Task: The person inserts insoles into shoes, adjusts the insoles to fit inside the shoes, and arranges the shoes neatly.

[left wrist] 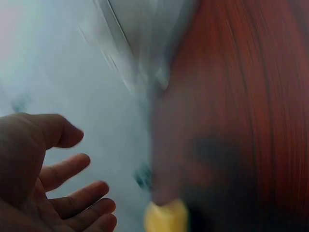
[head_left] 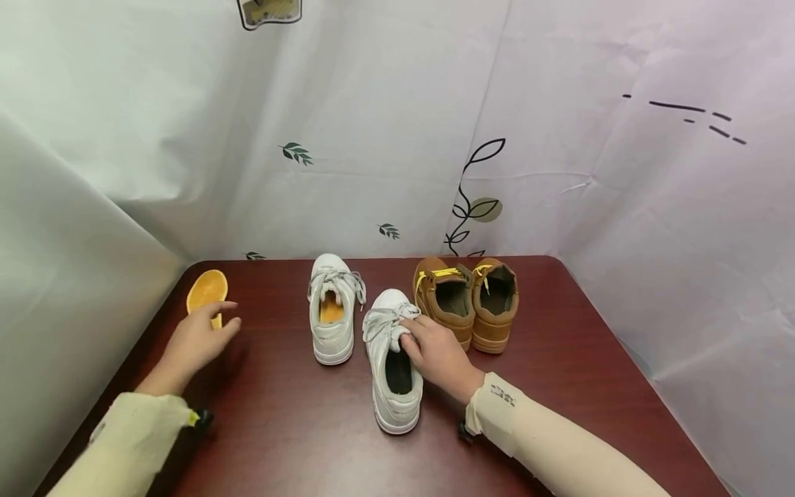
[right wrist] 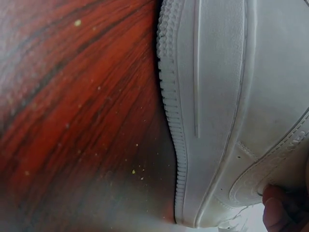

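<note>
My right hand (head_left: 439,352) grips the near white sneaker (head_left: 397,411) at its tongue and lace edge, thumb at the opening. This sneaker shows a dark inside, and its pale sidewall (right wrist: 217,72) fills much of the right wrist view. Over at the table's left, my left hand (head_left: 200,338) is beside an orange insole (head_left: 208,286), overlapping its lower end in the head view. In the left wrist view the fingers (left wrist: 79,200) and thumb are spread apart with nothing between them. The other white sneaker (head_left: 333,342) stands between the hands, orange lining visible inside.
A pair of brown shoes with yellow laces, one brown shoe (head_left: 444,300) and its mate (head_left: 495,307), stands just beyond my right hand. A white printed curtain (head_left: 373,124) hangs behind the dark red table (head_left: 279,428) and along both sides.
</note>
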Tool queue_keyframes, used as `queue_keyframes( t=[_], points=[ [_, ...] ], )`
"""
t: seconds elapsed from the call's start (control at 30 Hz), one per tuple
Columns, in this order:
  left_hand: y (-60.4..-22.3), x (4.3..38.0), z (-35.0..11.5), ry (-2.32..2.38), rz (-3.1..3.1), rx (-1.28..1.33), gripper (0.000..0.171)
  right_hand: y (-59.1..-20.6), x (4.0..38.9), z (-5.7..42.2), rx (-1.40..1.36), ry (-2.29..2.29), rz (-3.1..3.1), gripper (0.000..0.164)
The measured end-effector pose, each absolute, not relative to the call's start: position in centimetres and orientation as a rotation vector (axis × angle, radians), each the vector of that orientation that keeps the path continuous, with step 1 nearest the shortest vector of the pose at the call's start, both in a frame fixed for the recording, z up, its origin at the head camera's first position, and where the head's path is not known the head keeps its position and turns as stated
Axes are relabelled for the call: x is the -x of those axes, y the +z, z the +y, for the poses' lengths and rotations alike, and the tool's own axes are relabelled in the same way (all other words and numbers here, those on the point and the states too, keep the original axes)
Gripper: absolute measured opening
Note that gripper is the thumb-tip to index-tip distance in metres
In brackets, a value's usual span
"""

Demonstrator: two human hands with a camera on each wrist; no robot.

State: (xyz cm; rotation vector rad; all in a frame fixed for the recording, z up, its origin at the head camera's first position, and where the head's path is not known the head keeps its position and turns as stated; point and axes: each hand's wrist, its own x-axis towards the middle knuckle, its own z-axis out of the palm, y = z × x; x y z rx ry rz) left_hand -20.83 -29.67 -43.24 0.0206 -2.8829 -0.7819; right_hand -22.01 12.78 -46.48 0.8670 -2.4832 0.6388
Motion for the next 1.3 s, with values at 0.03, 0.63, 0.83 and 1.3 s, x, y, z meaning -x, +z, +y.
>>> queue_keyframes(
  t=[0.03,0.63,0.83,1.3],
  points=[
    [-43.6,21.4,-30.8,-0.748,-2.908,-0.039,0.052,-46.5,22.0,12.8,-0.865,0.635,-2.486,0.027],
    [-45.0,21.7,-34.2,-0.593,-3.171,-0.029,0.037,-46.0,21.8,12.5,-0.851,0.604,-2.518,0.027],
    [-43.0,21.4,-33.7,-0.580,-3.337,-0.051,0.037,-46.1,22.0,12.6,-0.847,0.594,-2.538,0.027],
    [-43.4,23.6,-32.4,-0.511,-3.363,-0.182,0.098,-45.7,21.9,12.6,-0.869,0.568,-2.566,0.025]
  ],
)
